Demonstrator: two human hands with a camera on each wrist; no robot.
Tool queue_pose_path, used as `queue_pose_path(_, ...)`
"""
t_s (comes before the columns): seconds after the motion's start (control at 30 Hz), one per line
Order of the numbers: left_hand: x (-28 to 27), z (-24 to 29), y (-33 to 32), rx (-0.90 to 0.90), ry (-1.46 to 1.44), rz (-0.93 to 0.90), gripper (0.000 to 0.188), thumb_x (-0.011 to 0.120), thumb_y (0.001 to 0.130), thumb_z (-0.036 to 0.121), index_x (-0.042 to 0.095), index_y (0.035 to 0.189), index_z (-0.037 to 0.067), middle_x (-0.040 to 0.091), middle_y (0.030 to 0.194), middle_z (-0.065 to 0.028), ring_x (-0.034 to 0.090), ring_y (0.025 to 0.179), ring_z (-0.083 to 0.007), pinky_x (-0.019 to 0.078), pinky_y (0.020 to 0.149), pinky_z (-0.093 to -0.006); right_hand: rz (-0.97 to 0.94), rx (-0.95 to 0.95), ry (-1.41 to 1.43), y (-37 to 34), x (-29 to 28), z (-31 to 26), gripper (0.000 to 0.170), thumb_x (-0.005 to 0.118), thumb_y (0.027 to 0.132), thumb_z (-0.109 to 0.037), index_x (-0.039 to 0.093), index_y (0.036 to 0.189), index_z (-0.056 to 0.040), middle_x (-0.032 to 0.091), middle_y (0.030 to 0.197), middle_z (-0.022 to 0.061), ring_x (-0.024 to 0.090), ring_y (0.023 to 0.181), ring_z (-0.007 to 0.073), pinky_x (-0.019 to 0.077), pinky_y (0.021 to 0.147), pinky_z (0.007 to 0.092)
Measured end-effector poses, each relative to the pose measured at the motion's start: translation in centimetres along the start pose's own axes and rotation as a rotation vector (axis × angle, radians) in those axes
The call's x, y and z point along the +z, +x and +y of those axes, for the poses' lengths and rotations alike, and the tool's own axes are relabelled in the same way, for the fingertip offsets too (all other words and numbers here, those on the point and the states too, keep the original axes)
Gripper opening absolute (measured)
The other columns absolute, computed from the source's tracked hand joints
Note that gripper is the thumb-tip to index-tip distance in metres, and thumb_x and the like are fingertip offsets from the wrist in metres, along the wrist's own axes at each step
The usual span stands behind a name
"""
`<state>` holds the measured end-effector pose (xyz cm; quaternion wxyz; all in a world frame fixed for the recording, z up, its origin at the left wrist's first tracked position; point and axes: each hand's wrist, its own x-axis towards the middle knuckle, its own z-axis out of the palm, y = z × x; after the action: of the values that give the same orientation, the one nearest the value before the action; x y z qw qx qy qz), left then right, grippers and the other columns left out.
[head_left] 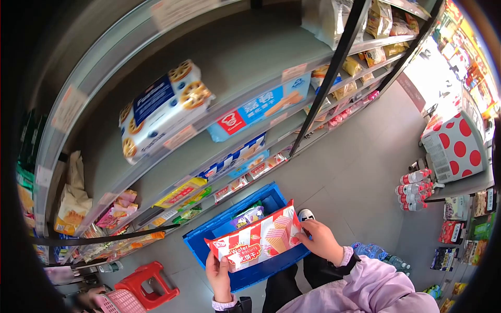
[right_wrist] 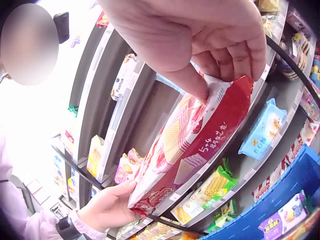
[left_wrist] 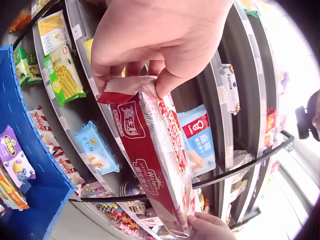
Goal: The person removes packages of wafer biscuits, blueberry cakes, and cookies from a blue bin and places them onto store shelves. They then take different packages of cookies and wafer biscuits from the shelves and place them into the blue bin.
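Note:
Both hands hold a red and white wafer biscuit pack [head_left: 255, 237] above a blue basket [head_left: 227, 280]. The left hand [head_left: 218, 274] pinches its left end, thumb on the front. At the pack's other end, the right hand [head_left: 319, 241] grips the corner between thumb and fingers. In the left wrist view the left hand [left_wrist: 162, 37] curls over the pack's [left_wrist: 145, 150] sealed end. The right wrist view has the right hand [right_wrist: 195, 40] pinching the other end of the pack [right_wrist: 187, 145]. Inside the basket lies a purple snack pack [head_left: 248, 216].
Shelves beside the basket carry a Fustua box [head_left: 164, 109], a blue wafer pack [head_left: 261, 108] and yellow packs [head_left: 180, 193]. A red stool [head_left: 147, 286] stands at lower left. Bottled water [head_left: 415, 189] and a red-dotted box [head_left: 456, 148] are at right.

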<state>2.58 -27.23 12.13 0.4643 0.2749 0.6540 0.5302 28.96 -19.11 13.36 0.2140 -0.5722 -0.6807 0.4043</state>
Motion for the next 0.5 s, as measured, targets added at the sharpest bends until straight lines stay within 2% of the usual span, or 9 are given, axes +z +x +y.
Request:
queue_pose_path(0.13, 4.9, 0.5, 0.9, -0.027, -0.047, -0.007, 0.039, 0.053, 0.087, 0.008, 0.042, 0.122, -0.003, 0.055, 0.11, -0.0088, 0.053, 0.096, -0.0137, 0.0415, 0.083, -0.0256, 0.002, -0.012, -0.016, 2.1, -4.6, 1.8, 0.02, 0.06, 0.074, -0.015, 0.058, 0.088, -0.0004, 0.056, 0.079, 0.0143, 0.056, 0.074, 0.032, 0.0456, 0.066, 0.0378)
queue_pose_path(0.17, 6.2, 0.4, 1.1, -0.033, -0.048, 0.016, 0.039, 0.053, 0.087, 0.009, 0.042, 0.122, -0.003, 0.056, 0.11, -0.0089, 0.053, 0.096, -0.0138, 0.0415, 0.084, -0.0258, 0.017, -0.034, -0.007, 2.7, -5.6, 2.5, 0.025, 0.061, 0.074, -0.015, 0.059, 0.092, 0.001, 0.053, 0.074, 0.0122, 0.053, 0.066, 0.0263, 0.0435, 0.06, 0.0341)
queue_pose_path(0.27, 9.6, 0.1, 1.6, -0.04, -0.048, 0.026, 0.039, 0.054, 0.087, 0.011, 0.042, 0.122, -0.003, 0.056, 0.11, -0.0091, 0.054, 0.097, -0.0139, 0.0413, 0.084, -0.026, 0.033, -0.046, -0.012, 4.0, -8.2, 4.3, 0.025, 0.061, 0.074, -0.015, 0.059, 0.093, 0.001, 0.053, 0.075, 0.0124, 0.053, 0.067, 0.0266, 0.0436, 0.06, 0.0338)
queue_pose_path(0.3, 10.6, 0.0, 1.7, -0.033, -0.047, 0.012, 0.039, 0.054, 0.087, 0.012, 0.042, 0.121, -0.003, 0.056, 0.11, -0.009, 0.054, 0.096, -0.0136, 0.0412, 0.084, -0.026, 0.0, 0.019, -0.022, 4.3, -9.2, 4.5, 0.024, 0.06, 0.073, -0.014, 0.059, 0.092, -0.0002, 0.056, 0.08, 0.0134, 0.056, 0.078, 0.0308, 0.0452, 0.069, 0.0369)
queue_pose_path(0.5, 14.9, 0.7, 1.6, -0.047, -0.04, -0.008, 0.039, 0.053, 0.088, 0.014, 0.043, 0.121, -0.003, 0.056, 0.11, -0.0086, 0.053, 0.097, -0.013, 0.0404, 0.084, -0.0258, 0.012, 0.03, 0.006, 5.0, -12.4, 6.7, 0.024, 0.061, 0.073, -0.014, 0.059, 0.092, 0.0005, 0.056, 0.079, 0.0131, 0.055, 0.077, 0.0301, 0.0446, 0.069, 0.0364)
